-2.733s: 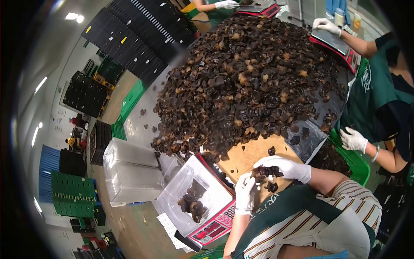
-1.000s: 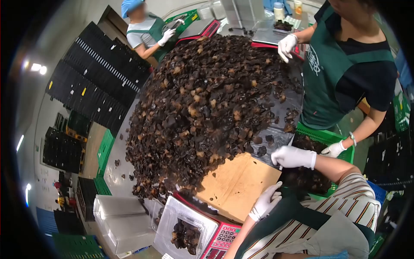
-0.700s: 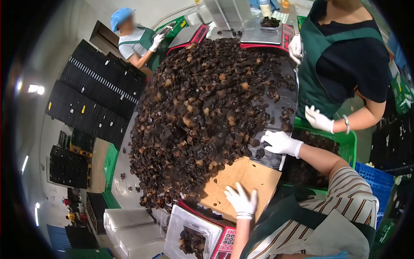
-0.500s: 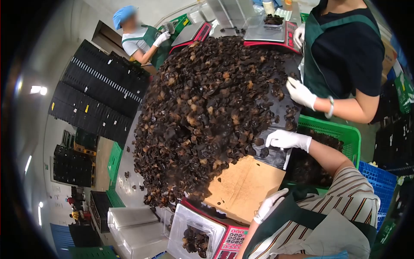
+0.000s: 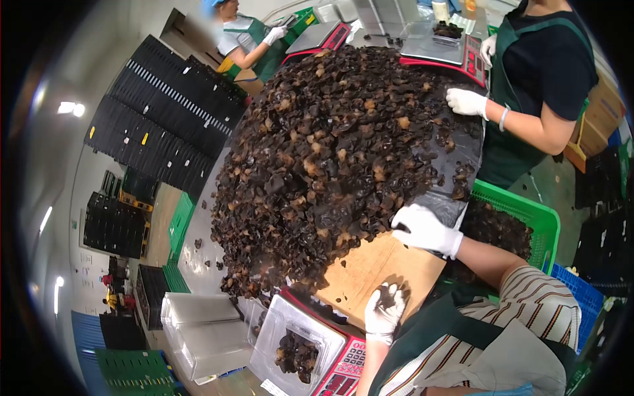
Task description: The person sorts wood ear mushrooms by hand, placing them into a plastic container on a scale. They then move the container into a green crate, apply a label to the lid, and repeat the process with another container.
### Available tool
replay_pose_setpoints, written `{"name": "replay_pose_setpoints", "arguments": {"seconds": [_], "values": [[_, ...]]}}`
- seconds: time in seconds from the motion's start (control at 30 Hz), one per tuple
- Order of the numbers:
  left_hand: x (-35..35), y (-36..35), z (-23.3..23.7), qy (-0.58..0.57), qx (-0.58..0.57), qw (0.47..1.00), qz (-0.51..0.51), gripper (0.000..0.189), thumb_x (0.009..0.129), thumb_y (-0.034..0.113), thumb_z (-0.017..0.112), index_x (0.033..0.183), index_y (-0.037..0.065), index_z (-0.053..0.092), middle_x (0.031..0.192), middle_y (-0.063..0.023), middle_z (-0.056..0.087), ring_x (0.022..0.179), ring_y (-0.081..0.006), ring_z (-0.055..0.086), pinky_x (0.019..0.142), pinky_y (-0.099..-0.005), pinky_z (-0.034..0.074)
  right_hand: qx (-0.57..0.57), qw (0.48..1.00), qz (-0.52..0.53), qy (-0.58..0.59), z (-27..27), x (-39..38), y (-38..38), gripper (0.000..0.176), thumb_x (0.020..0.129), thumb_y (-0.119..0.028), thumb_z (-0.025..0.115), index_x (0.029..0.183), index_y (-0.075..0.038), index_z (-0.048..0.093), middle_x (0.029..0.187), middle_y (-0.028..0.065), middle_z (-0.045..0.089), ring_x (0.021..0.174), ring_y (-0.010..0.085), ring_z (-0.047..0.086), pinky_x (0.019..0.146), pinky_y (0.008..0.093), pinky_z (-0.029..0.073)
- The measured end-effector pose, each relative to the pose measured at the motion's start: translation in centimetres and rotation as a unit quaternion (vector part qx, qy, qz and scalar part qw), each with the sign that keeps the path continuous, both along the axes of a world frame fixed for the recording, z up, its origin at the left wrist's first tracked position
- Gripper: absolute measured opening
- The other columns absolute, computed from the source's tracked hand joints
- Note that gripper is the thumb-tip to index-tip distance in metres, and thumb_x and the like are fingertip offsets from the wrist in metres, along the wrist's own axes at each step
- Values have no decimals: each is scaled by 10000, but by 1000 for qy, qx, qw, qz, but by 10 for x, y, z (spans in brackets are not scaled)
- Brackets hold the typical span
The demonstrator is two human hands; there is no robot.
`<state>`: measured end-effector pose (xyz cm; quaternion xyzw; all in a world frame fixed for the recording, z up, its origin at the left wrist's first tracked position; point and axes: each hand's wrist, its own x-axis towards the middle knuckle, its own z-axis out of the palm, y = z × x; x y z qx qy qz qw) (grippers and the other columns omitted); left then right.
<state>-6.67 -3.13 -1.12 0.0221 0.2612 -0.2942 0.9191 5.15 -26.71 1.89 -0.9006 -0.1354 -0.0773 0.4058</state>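
Note:
My left hand (image 5: 384, 313), in a white glove, is palm up over a light brown board (image 5: 360, 267). A dark piece of wood ear mushroom (image 5: 389, 298) rests in its palm, among partly curled fingers. My right hand (image 5: 426, 230), also gloved, hovers at the near edge of a large heap of wood ear mushrooms (image 5: 310, 165). Its thumb and fingers are apart, and I make out no piece in them. Below the board, a clear plastic box (image 5: 300, 336) holding several mushrooms sits on a red scale (image 5: 347, 369).
Nested clear boxes (image 5: 205, 330) stand left of the scale. A green crate (image 5: 545, 231) with dark mushrooms is at the right. Across the heap, a co-worker's gloved hand (image 5: 467, 103) touches near its edge. Another person (image 5: 254, 39) stands at the far side, beside a second scale (image 5: 317, 39).
My left hand has come up over the board, palm turned up with mushroom in it. My right hand has shifted toward the board's upper edge. The whole view has tilted slightly.

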Motion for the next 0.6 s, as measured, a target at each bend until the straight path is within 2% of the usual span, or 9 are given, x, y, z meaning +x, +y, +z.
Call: {"name": "replay_pose_setpoints", "arguments": {"seconds": [0.03,0.1,0.2,0.3,0.33,0.37,0.5,0.57,0.6], "values": [[-1,3,-2,18,18,999,20,324,866,173,606,1167,54,582,1072,-149,646,956,-326,625,811,-411,547,-57,998,-20,-27,-8,5,-1,287,806,-326,631,970,-90,613,986,100,577,961,296,516,797,448,436],[0,4,-3,-29,88,996,15,287,842,96,614,1127,73,592,1022,-125,657,895,-284,636,769,-379,566,-188,980,-49,-51,-22,8,8,237,795,-262,608,965,-98,595,1075,106,534,1025,298,477,786,446,436],[-1,7,-6,-62,242,968,-12,200,846,96,622,1045,117,608,996,-88,666,847,-238,649,708,-343,572,-209,975,-3,-75,-40,12,11,167,753,-153,576,908,-93,588,973,111,562,958,297,508,774,418,445],[-12,13,-9,-22,271,962,-8,140,856,124,633,992,138,607,986,-57,671,841,-206,653,686,-321,561,-35,999,-8,-17,-42,24,-11,156,711,-76,537,861,-85,576,868,119,573,889,308,534,762,393,453],[-15,15,-10,-26,290,957,-17,103,865,152,641,965,147,613,971,-36,676,828,-175,652,663,-310,551,-33,999,-11,-32,-32,27,-15,142,707,-64,528,843,-71,571,804,131,575,833,325,547,759,391,454],[-18,17,-12,-26,310,950,-27,90,880,161,634,962,127,620,965,-39,678,817,-168,653,675,-304,546,-7,999,-3,-37,-21,26,-17,136,718,-85,540,851,-60,555,826,140,577,826,342,565,750,417,464],[-21,12,-23,-89,353,930,-51,79,912,141,605,982,107,619,981,-42,675,837,-157,649,723,-294,537,-41,998,20,48,16,16,11,335,788,-169,560,1107,-73,529,872,162,601,798,351,604,722,430,497],[-16,8,-18,-86,378,920,-52,162,921,125,588,1080,95,594,1034,-49,659,863,-163,642,747,-307,538,-159,987,10,35,-14,23,30,425,803,-214,579,1201,-88,501,899,171,610,783,344,611,709,432,503],[-16,7,-18,-105,382,917,-38,203,927,111,565,1127,80,568,1039,-66,654,881,-181,642,772,-321,539,-175,984,-13,-23,-42,29,40,459,783,-214,590,1219,-98,501,910,171,613,770,340,617,699,436,506]]}}
